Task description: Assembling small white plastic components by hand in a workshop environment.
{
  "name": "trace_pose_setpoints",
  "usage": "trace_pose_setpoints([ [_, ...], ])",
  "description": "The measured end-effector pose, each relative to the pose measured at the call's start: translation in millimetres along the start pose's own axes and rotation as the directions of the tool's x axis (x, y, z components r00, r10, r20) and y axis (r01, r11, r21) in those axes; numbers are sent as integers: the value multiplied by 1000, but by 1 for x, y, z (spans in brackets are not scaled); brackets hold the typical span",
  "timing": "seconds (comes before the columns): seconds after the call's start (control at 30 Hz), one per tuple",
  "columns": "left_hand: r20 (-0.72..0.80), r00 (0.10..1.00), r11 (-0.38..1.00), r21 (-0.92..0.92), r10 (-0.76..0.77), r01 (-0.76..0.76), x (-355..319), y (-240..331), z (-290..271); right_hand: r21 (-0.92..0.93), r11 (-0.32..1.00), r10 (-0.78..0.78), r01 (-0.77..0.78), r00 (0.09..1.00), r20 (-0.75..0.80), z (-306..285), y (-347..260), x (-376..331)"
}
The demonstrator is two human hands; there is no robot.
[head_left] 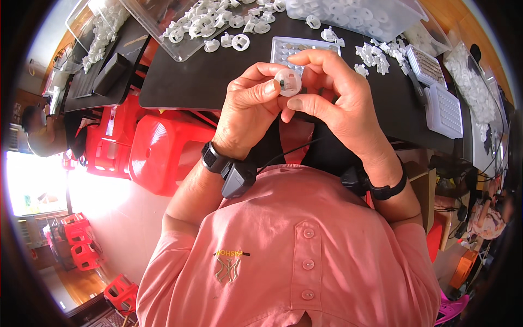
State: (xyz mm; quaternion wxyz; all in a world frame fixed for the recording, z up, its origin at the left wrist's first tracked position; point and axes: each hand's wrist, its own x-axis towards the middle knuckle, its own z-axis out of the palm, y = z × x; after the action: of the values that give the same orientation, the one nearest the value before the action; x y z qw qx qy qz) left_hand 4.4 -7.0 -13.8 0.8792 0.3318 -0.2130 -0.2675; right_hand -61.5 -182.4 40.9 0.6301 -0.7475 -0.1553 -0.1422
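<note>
Covering black table (207, 82): white parts (218, 24), red stools (163, 152).

A black counter (190, 82) has many small white plastic pieces (376, 57) lying loose on it. A clear tray (163, 32) at the back holds more white round pieces, and another clear box (403, 11) is full of them too. Two white trays with tiny holes (444, 109) sit on the right side. A red plastic stool (163, 152) stands under the counter. More red stools (79, 240) are stacked far away on the floor.
</note>
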Motion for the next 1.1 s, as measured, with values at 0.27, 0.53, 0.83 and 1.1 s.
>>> trace_pose_setpoints([
  [0.27,-33,999,999,43,-12,13,0,-3,10,-247,959,-141,141,990,20,-3,4,-1],
  [0.53,-103,995,997,79,2,6,7,5,7,-339,931,-158,135,987,-41,-15,10,7],
  [0.83,-135,985,990,104,105,-92,31,0,3,-732,681,-8,23,1000,23,-84,27,64],
  [1.1,-143,988,997,-34,58,-63,33,0,-4,-863,504,150,17,983,107,-63,49,91],
])
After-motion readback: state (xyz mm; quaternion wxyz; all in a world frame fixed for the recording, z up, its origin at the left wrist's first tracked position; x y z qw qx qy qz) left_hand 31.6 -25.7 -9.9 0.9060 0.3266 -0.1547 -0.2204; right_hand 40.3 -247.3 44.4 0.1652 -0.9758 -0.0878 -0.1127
